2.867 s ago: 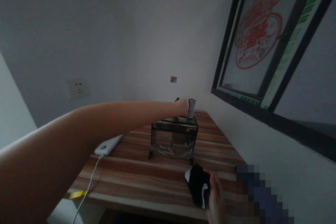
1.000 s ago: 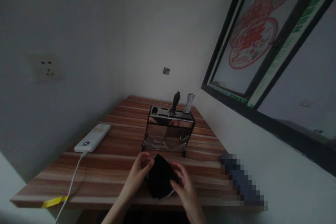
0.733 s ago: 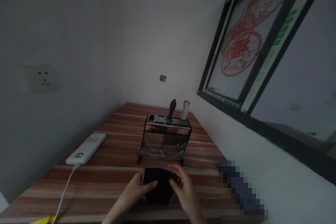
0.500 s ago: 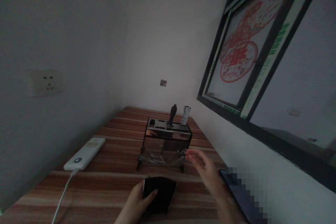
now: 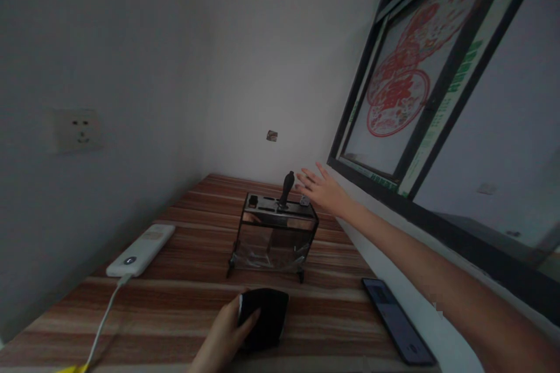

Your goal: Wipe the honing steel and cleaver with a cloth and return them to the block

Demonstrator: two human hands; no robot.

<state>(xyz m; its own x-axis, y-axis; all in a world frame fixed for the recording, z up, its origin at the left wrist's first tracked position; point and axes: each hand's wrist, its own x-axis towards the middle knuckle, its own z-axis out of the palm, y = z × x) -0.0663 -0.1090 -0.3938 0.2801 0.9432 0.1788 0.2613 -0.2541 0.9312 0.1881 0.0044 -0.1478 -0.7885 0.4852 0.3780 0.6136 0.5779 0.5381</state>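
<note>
My left hand (image 5: 230, 326) grips a black piece (image 5: 265, 317), flat-fronted with a pale edge, its thumb lying across the front; its kind cannot be made out. Farther off on the table stands a knife rack (image 5: 271, 218) with a dark slotted top and a see-through front. A black handle (image 5: 286, 188) rises from one slot. My right hand (image 5: 321, 188) reaches over the rack's right end, fingers spread beside this handle. It hides most of a patterned handle (image 5: 305, 201) there; whether it touches that one cannot be told.
On the wood-striped table (image 5: 192, 315), a white power bank (image 5: 142, 250) with a white cable (image 5: 105, 323) lies left. A phone (image 5: 398, 320) lies by the right edge, below my right forearm. A dark-framed window (image 5: 400, 186) lines the right wall; a socket (image 5: 79, 131) is on the left wall.
My right hand has moved forward and up, from the rack's lower right corner to its top right end, and now covers the patterned handle. The black piece stays in my left hand.
</note>
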